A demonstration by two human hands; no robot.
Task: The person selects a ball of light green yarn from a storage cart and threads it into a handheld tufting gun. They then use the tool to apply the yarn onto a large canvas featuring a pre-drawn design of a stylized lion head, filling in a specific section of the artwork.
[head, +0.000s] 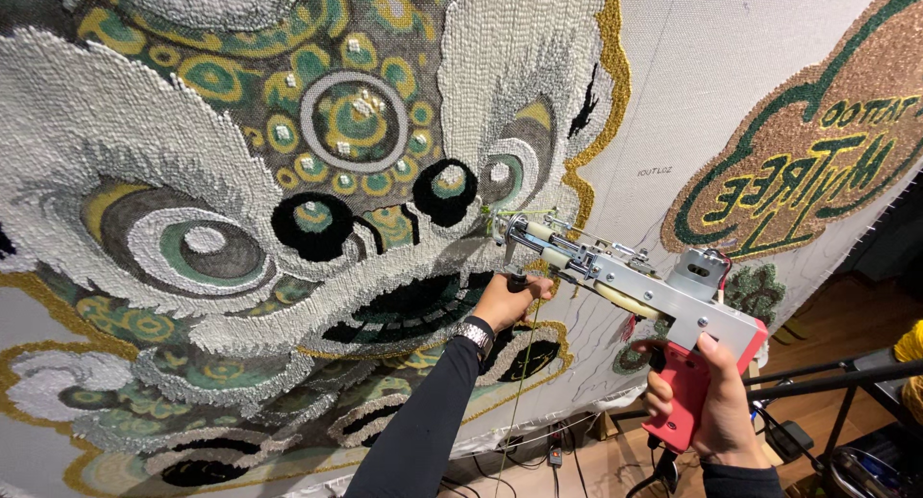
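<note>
A tufting gun (630, 282) with a metal body and a red grip is held up to a stretched white cloth (711, 65). Its needle tip touches the cloth by a large tufted design (288, 210) of white, green, yellow and black yarn. My left hand (510, 301), in a black sleeve with a metal watch, grips the gun's black front handle. My right hand (716, 402) is wrapped around the red grip, with the forefinger up along the body. A thin yellow-green yarn (524, 383) runs down from the gun.
A second tufted patch (817, 142) in brown, green and yellow sits at the upper right of the cloth. Black frame bars (836, 378) cross at the lower right above a wooden floor (846, 325). Cables and a plug lie on the floor below the cloth.
</note>
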